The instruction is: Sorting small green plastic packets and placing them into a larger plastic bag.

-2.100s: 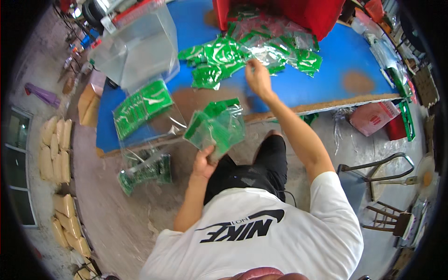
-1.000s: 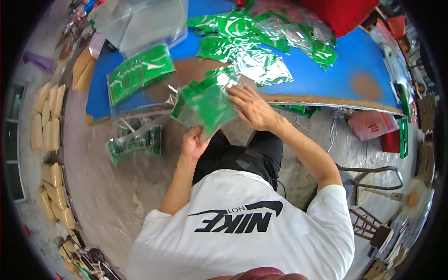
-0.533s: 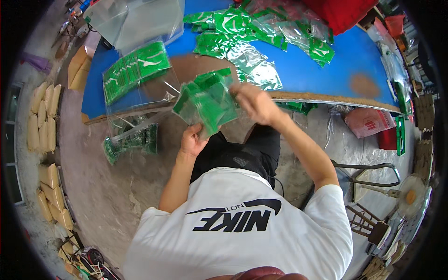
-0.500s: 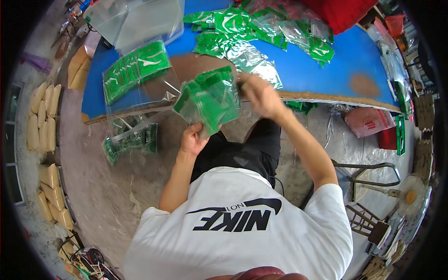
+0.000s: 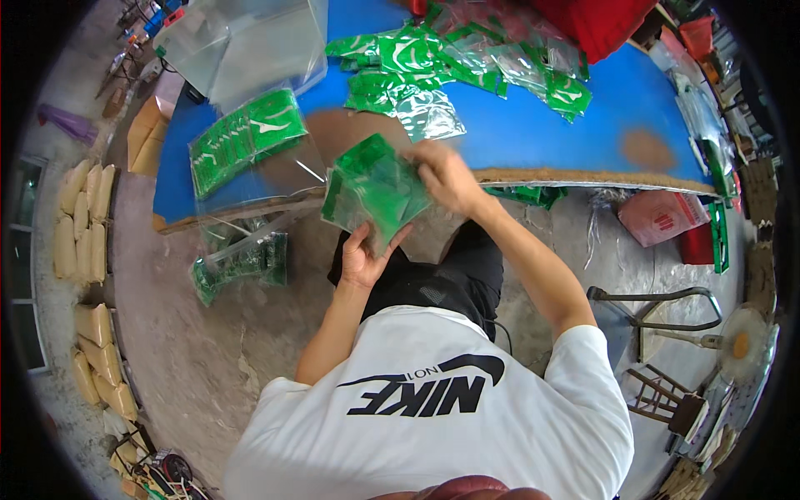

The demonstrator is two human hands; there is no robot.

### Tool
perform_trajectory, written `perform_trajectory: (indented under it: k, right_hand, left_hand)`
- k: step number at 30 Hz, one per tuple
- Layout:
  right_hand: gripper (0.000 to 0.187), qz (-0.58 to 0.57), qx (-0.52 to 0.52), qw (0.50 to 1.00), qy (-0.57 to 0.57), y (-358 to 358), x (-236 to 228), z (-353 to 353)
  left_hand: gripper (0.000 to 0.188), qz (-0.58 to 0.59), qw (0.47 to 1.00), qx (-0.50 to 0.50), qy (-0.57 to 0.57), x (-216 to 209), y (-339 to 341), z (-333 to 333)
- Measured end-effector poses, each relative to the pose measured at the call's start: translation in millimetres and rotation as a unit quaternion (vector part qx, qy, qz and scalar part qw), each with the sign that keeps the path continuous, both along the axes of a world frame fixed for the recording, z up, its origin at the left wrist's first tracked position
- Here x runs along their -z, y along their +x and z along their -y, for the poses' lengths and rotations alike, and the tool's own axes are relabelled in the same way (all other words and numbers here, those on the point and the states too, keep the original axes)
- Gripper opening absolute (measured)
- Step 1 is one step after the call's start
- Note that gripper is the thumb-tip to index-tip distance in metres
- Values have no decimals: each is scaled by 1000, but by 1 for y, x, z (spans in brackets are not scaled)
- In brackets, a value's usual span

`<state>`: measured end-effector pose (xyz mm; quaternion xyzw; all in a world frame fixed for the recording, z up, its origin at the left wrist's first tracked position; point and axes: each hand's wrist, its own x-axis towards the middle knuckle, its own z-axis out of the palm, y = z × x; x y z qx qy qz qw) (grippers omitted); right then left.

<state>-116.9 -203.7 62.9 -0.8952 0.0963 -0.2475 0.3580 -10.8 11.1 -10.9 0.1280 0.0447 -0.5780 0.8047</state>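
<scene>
At frame centre the left hand [image 5: 364, 262] grasps a bunch of green-and-clear plastic pouches [image 5: 375, 185], the right hand [image 5: 450, 177] at its right edge, grip indeterminable; 1 ordered row [image 5: 248, 133] lies left on the blue bench [image 5: 537, 137], loose pouches [image 5: 408, 52] unordered upper centre.

Worn blue table [image 5: 537, 142]; green packets [image 5: 398, 52], overlapping

White T-shirt [image 5: 517, 425] with short sleeves [image 5: 590, 362], a bold black print of lettering and curved shapes [image 5: 423, 392]; black shorts [image 5: 417, 285].
</scene>
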Motion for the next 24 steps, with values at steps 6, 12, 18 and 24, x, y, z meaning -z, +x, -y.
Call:
perform_trajectory:
  k: [6,12,18,24]
  right_hand:
    - [44,-10,109,943,-313,-15,1,9]
    - [42,36,76,978,-193,-73,-2,25]
    - [46,217,295,885,-287,-66,-63,119]
    - [76,-162,327,931,-16,-58,-18,176]
  left_hand:
    - [58,71,997,5,-6,-12,7,-25]
    - [50,14,999,18,-49,30,28,-53]
    - [48,15,991,59,-122,-1,35,-31]
    - [48,186,981,36,38,-20,44,33]
